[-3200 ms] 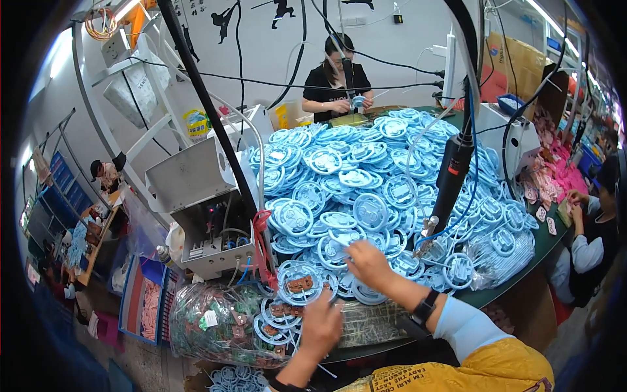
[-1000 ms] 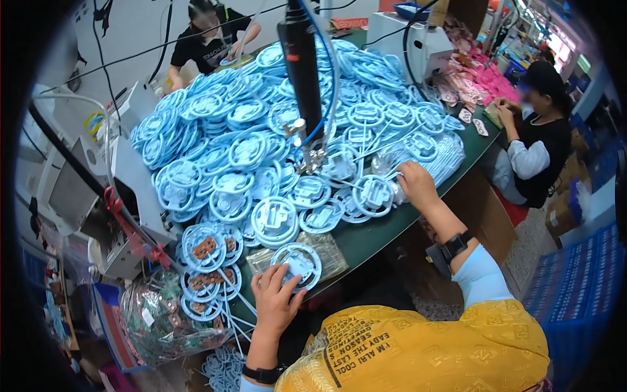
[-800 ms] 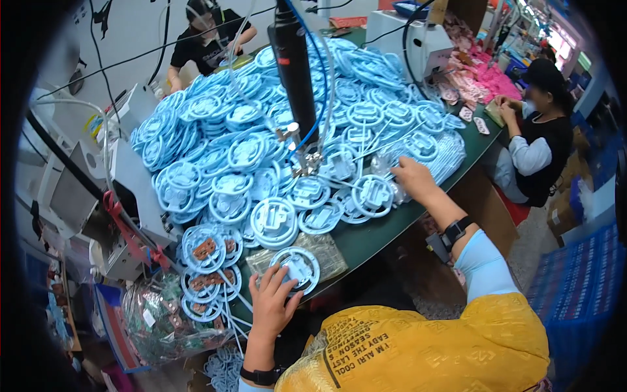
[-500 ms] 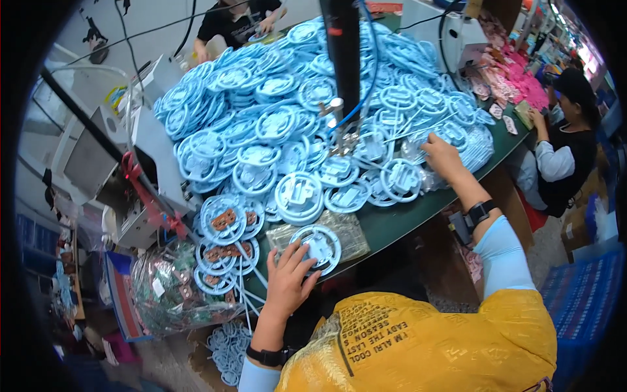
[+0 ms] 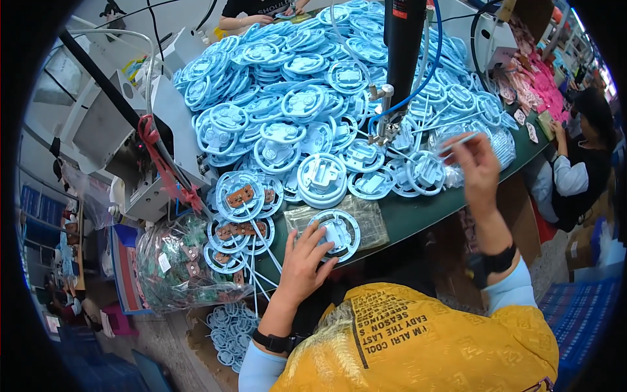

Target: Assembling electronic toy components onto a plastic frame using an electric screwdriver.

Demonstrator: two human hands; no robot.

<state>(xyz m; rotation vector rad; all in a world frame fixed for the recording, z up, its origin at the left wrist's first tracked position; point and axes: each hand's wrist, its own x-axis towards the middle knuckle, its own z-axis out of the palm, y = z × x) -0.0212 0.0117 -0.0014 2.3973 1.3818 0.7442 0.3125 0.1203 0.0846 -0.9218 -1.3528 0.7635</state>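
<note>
My left hand [image 5: 305, 262] lies with fingers spread against the near left rim of a round light-blue plastic part [image 5: 338, 234], a ring with a raised middle. That part rests on a flat block wrapped in clear film [image 5: 369, 225] at the table's front edge. Over to the right, my right hand [image 5: 479, 171] is raised, somewhat blurred, with a thin light-blue stick [image 5: 462, 141] pinched in its fingers. Just behind the round part stands a short stack of similar round parts [image 5: 322, 179].
A big heap of light-blue round parts [image 5: 300, 65] covers the green table [image 5: 418, 219]. A black post [image 5: 406, 59] with a metal nozzle stands amid it. At left are parts with brown boards [image 5: 238, 196] and a clear bag [image 5: 176, 264]. A co-worker [image 5: 584, 157] sits at right.
My right hand has come away from the loose sticks at the right, toward me, and now holds a stick. My left hand stays at the round part. The whole view has shifted slightly.
</note>
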